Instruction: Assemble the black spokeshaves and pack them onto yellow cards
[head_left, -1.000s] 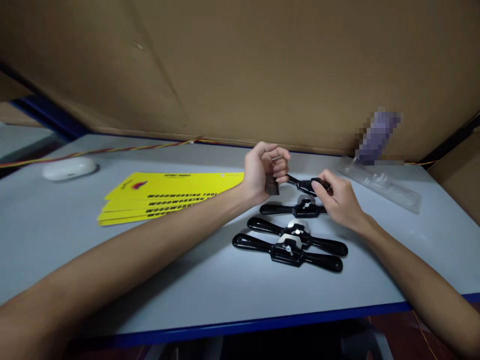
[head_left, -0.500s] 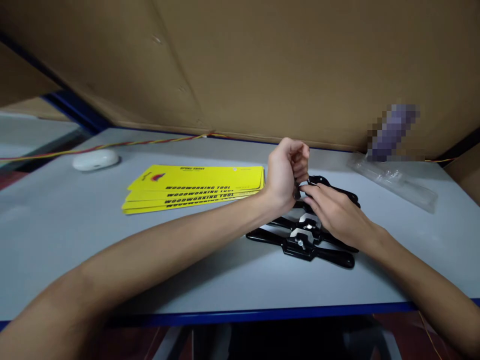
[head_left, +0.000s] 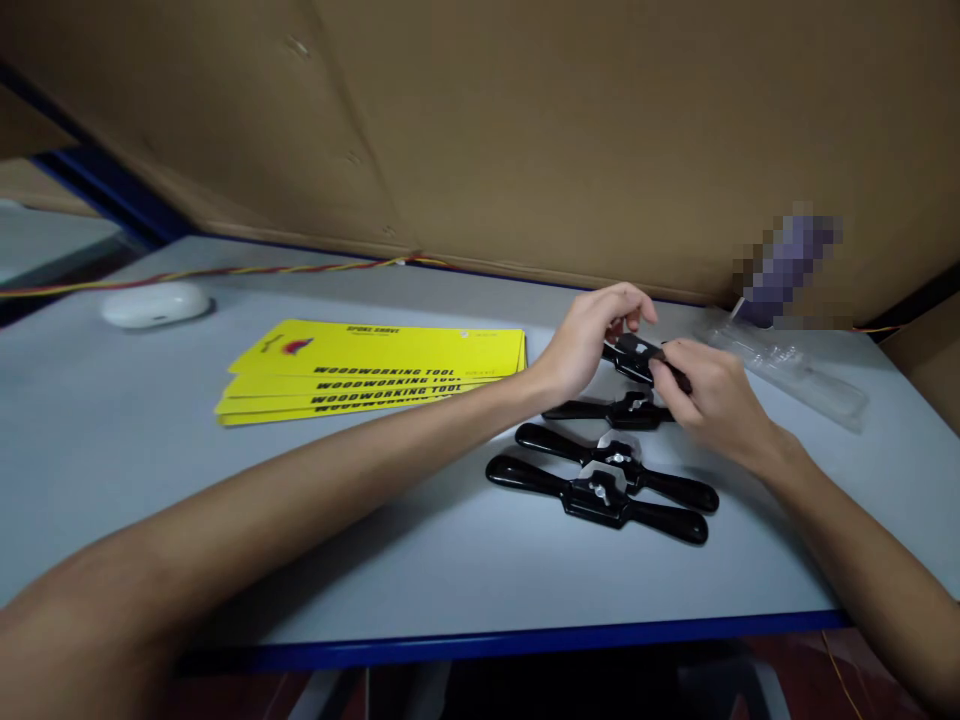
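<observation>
Several black spoke shaves lie in a column on the grey table, the nearest spoke shave [head_left: 600, 494] with a silver blade and wing screw in its middle. At the far end of the column, my right hand [head_left: 716, 400] is closed on the right handle of a black spoke shave [head_left: 637, 350]. My left hand [head_left: 592, 335] is beside that tool's left end, fingers curled and partly raised; whether they grip it is hidden. Left of my hands lies a fanned stack of yellow cards [head_left: 375, 370] printed "WOODWORKING TOOL".
Clear plastic packaging [head_left: 814, 380] lies at the back right, beside a blurred purple object [head_left: 791, 270]. A white rounded case [head_left: 156, 303] sits at the back left. Twisted red and yellow wires [head_left: 300, 268] run along the cardboard wall [head_left: 525, 130]. The table's blue edge [head_left: 525, 640] is in front.
My hands have parted slightly, and my right hand has closed on a spoke shave's handle. My left fingers have loosened and turned to the right. More of the spoke shaves shows now.
</observation>
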